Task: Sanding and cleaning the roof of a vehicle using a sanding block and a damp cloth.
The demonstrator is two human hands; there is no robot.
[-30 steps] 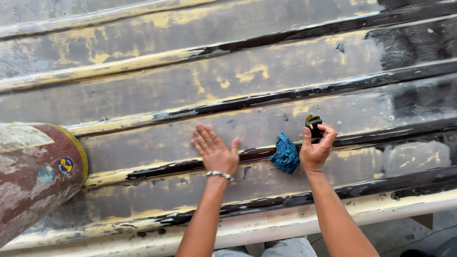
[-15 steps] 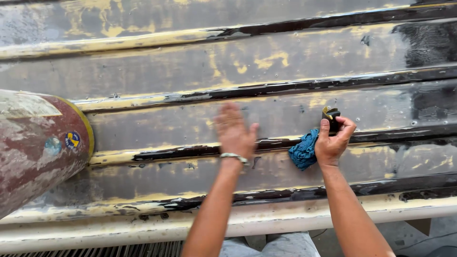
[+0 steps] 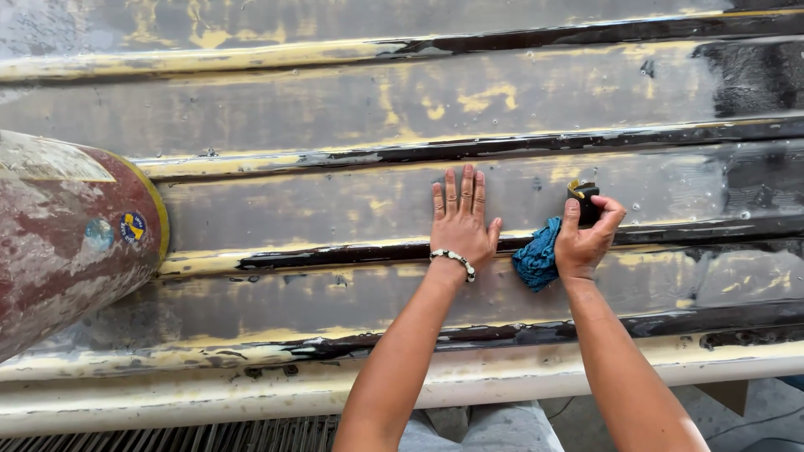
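Pressing hand: the left hand (image 3: 460,219) lies flat on the weathered grey-and-yellow ribbed hull surface (image 3: 318,209), fingers spread only a little and straight, holding nothing; a white beaded bracelet (image 3: 453,260) circles its wrist.
Working hand: the right hand (image 3: 588,238), at 3 o'clock of the left and just beside it, is curled tight around a small dark block-shaped tool (image 3: 585,198), with a crumpled blue cloth (image 3: 537,256) bunched under the palm at 8 o'clock of it.
Tool: it sits against the hull at 12 o'clock of the right hand, thumb along one side (it looks stiff and light, best gripped by its flanks).
Cloth: soft and limp, judged easy to bunch; it would be taken up by any fold.
Hull: hard, glossy in patches, probably slick where the black coating (image 3: 754,84) remains.
Nearby: a rounded red-brown cylinder end with a yellow rim (image 3: 75,238) at 9 o'clock, well apart from the hands.
Hard to make out: the tool's working face is hidden by the fingers; its kind cannot be told.
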